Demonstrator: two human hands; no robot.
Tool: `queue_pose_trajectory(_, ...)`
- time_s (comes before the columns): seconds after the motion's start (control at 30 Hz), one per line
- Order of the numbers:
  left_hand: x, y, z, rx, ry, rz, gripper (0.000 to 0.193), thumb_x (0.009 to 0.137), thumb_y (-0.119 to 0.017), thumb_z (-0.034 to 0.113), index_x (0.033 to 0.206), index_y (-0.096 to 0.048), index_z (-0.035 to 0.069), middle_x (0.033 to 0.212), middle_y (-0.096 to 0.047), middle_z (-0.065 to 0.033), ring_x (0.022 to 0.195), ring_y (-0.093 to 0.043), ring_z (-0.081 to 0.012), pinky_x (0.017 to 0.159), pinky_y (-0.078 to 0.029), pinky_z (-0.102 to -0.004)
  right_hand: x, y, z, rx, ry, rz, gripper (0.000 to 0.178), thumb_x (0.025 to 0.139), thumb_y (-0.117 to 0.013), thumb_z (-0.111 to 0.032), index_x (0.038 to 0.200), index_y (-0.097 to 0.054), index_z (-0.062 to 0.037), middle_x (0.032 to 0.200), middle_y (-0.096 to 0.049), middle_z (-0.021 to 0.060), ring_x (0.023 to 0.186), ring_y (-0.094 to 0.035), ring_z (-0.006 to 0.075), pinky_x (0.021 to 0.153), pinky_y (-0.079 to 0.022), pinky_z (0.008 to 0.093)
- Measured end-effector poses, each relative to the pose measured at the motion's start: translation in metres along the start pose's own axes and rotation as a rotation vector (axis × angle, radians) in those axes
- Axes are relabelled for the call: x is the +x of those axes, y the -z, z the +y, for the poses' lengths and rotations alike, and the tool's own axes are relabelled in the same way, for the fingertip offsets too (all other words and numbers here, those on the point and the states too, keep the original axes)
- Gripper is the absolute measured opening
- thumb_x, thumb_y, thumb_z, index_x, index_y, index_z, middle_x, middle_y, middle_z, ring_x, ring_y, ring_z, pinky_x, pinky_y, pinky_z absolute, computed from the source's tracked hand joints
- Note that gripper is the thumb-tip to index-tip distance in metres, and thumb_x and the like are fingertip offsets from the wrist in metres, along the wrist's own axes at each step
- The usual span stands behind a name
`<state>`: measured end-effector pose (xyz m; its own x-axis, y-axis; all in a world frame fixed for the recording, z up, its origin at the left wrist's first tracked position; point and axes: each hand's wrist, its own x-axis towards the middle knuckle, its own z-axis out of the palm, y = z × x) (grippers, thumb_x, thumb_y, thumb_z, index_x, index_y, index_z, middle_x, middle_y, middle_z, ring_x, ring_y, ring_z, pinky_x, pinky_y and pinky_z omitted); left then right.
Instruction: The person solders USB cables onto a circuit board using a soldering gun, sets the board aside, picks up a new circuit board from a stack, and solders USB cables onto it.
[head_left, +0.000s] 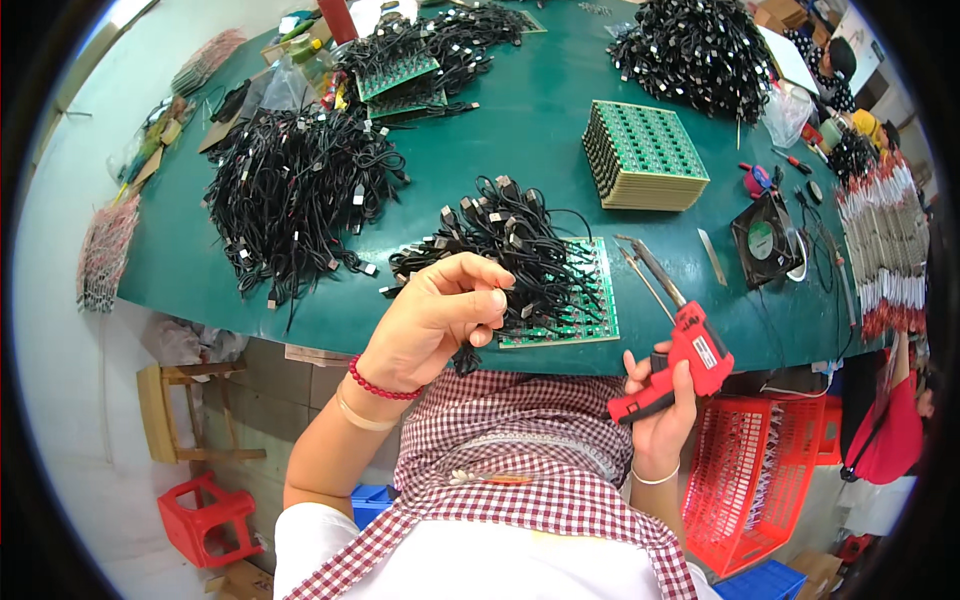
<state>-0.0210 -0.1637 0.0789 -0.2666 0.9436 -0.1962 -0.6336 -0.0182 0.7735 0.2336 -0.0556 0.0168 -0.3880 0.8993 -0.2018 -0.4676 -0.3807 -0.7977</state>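
My left hand [432, 318] is raised in front of the table edge, thumb and fingertips pinched on the end of a black USB cable, where a speck of red wire shows. Most of that cable is hidden behind the fingers. Just beyond it, a bundle of black USB cables [510, 232] lies over a green circuit board panel [602, 285], covering much of its left side. My right hand [662, 428] is wrapped round the grip of a red and black soldering gun [698, 350]. The gun's tip points up and away, right of the panel and apart from it.
A stack of green circuit board panels [645, 150] stands beyond the gun. Heaps of black cables lie at left [300, 190] and far right [695, 60]. A small black fan [765, 240] and a metal strip [712, 257] sit at right. Red crates [745, 480] stand below the table.
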Motion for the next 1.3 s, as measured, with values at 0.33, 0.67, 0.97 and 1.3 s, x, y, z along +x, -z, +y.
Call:
queue_pose_trajectory(0.33, 0.024, -0.015, -0.096, 0.871, -0.213, 0.084, 0.019, 0.074, -0.066, -0.004, 0.09, -0.069, 0.005, 0.074, -0.051, 0.0014, 0.067, -0.051, -0.0053, 0.059, -0.041, -0.0204, 0.019, -0.007, 0.005, -0.043, -0.023, -0.027, 0.038, 0.095, -0.047, -0.036, 0.109, -0.047, -0.0017, 0.072, -0.059, 0.0114, 0.058, -0.056, 0.0188, 0.105, -0.034, 0.0468)
queue_pose_trajectory(0.67, 0.053, 0.001, -0.064, 0.692, 0.0, 0.194, 0.019, 0.079, -0.062, -0.007, 0.097, -0.063, -0.001, 0.08, -0.058, 0.0005, 0.066, -0.052, -0.0031, 0.052, -0.042, -0.0159, 0.027, -0.008, 0.007, -0.016, -0.089, -0.103, 0.035, 0.094, -0.048, -0.032, 0.111, -0.048, -0.0006, 0.071, -0.06, 0.0109, 0.06, -0.058, 0.0189, 0.105, -0.034, 0.0476)
queue_pose_trajectory(0.97, 0.064, -0.015, -0.079, 0.868, -0.155, 0.051, 0.017, 0.083, -0.06, -0.006, 0.098, -0.066, 0.0, 0.082, -0.058, -0.0016, 0.06, -0.054, -0.0037, 0.048, -0.042, -0.0173, 0.019, 0.007, -0.01, -0.162, 0.048, -0.088, 0.04, 0.095, -0.047, -0.036, 0.111, -0.046, 0.0005, 0.067, -0.057, 0.0105, 0.053, -0.055, 0.0164, 0.105, -0.033, 0.0558)
queue_pose_trajectory(1.3, 0.087, -0.03, -0.093, 1.106, -0.274, 0.012, 0.02, 0.079, -0.061, -0.004, 0.095, -0.068, 0.005, 0.068, -0.045, -0.0052, 0.055, -0.046, -0.0118, 0.052, -0.039, -0.0257, 0.012, 0.033, -0.023, -0.252, 0.119, -0.066, 0.042, 0.096, -0.04, -0.04, 0.111, -0.044, -0.0006, 0.059, -0.052, 0.0079, 0.048, -0.05, 0.0137, 0.102, -0.037, 0.056)
